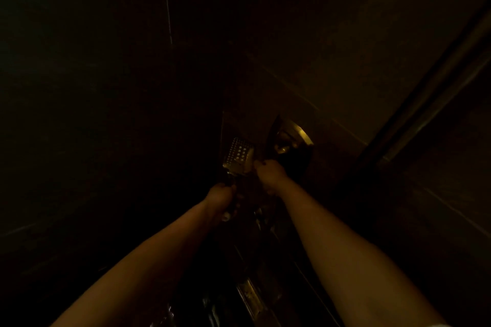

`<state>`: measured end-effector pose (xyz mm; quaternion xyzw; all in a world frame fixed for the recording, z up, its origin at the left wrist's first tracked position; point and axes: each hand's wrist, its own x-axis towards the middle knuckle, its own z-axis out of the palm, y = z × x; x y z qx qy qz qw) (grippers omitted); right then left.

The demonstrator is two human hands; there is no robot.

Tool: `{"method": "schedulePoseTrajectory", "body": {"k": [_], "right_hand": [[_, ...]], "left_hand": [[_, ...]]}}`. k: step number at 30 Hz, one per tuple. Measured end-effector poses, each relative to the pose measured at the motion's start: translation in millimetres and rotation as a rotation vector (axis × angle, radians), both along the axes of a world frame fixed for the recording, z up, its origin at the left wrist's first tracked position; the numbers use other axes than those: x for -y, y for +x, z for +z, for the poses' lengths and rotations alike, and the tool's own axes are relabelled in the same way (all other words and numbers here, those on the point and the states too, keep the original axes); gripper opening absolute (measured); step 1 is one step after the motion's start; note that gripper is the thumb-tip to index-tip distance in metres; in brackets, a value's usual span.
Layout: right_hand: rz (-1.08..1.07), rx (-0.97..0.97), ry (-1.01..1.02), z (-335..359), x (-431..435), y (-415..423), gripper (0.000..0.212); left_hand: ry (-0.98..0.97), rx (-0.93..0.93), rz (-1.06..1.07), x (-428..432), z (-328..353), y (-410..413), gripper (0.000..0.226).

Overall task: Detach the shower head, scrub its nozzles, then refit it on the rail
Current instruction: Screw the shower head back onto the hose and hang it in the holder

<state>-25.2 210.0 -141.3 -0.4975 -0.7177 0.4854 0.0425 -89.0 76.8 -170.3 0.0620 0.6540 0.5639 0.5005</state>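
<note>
The scene is very dark. A chrome shower head (pixel 238 154) with rows of pale nozzles faces me in the middle of the view. My left hand (pixel 221 196) is closed around its handle just below the head. My right hand (pixel 269 172) is a closed fist touching the head's right edge; whether it grips the head or something small is too dark to tell. A thin vertical rail (pixel 221 127) rises just behind and left of the head.
A round chrome wall fitting (pixel 291 138) sits on the tiled wall right of the head. Shiny metal fixtures (pixel 251 297) glint low between my forearms. A dark door frame or glass edge (pixel 425 103) runs diagonally at the right.
</note>
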Motion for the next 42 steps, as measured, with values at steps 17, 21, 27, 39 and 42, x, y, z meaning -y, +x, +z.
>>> {"method": "schedulePoseTrajectory", "body": {"k": [17,21,27,39,42], "right_hand": [[-0.372,-0.060,0.113,50.1,157.5,42.3,0.024],[-0.453,-0.073,0.083,53.1,182.5,70.9,0.031],[-0.480,-0.238,0.110,79.0,201.7,105.1,0.025],[-0.576,-0.388,0.300,108.4,221.4,157.2,0.028],[-0.556,-0.418,0.285,111.5,223.4,150.0,0.019]], "left_hand": [[0.292,-0.049,-0.363,94.5,73.5,-59.5,0.021],[0.370,0.008,-0.445,104.0,90.3,-40.6,0.023],[0.522,0.082,-0.568,105.8,131.3,-0.2,0.019],[0.814,0.112,-0.686,85.3,205.0,59.1,0.032],[0.826,0.077,-0.746,87.3,218.8,56.7,0.039]]}}
